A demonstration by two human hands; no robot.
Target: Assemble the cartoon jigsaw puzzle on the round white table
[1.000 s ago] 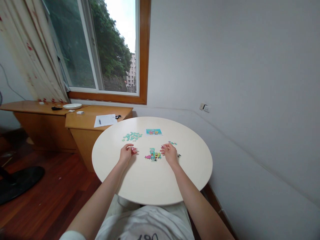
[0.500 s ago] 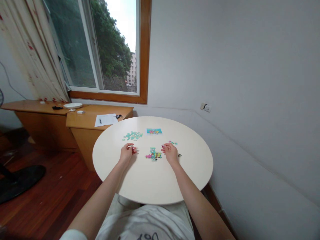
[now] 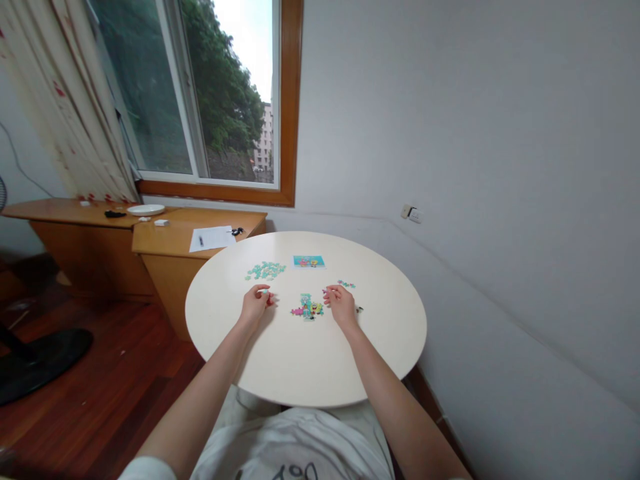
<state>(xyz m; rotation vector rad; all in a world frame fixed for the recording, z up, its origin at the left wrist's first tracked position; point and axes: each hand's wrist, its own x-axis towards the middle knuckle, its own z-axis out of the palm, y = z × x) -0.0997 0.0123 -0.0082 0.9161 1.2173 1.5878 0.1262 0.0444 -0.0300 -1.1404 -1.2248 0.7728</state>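
A partly joined jigsaw puzzle (image 3: 307, 308) in teal, pink and yellow lies on the round white table (image 3: 300, 363) between my hands. To its left, my left hand (image 3: 256, 303) pinches a small jigsaw piece (image 3: 265, 292), pale teal where it shows. My right hand (image 3: 341, 307), on the puzzle's right, has its thumb and fingers closed on another small piece (image 3: 325, 291), purplish and mostly covered. Just beyond that hand lie a few loose pieces (image 3: 347, 284), and a dark and pale piece (image 3: 359, 309) sits beside it, partly hidden.
A heap of teal jigsaw pieces (image 3: 266, 270) lies at the table's back left. The picture card (image 3: 309, 261) rests at the back middle. A wooden cabinet (image 3: 165, 267) adjoins on the left, bearing a paper sheet (image 3: 214, 239) and a white plate (image 3: 146, 209). The wall (image 3: 475, 200) rises behind.
The piece in my left hand has turned a little and now shows a pale teal side. Both hands stay almost in place; the puzzle looks the same.
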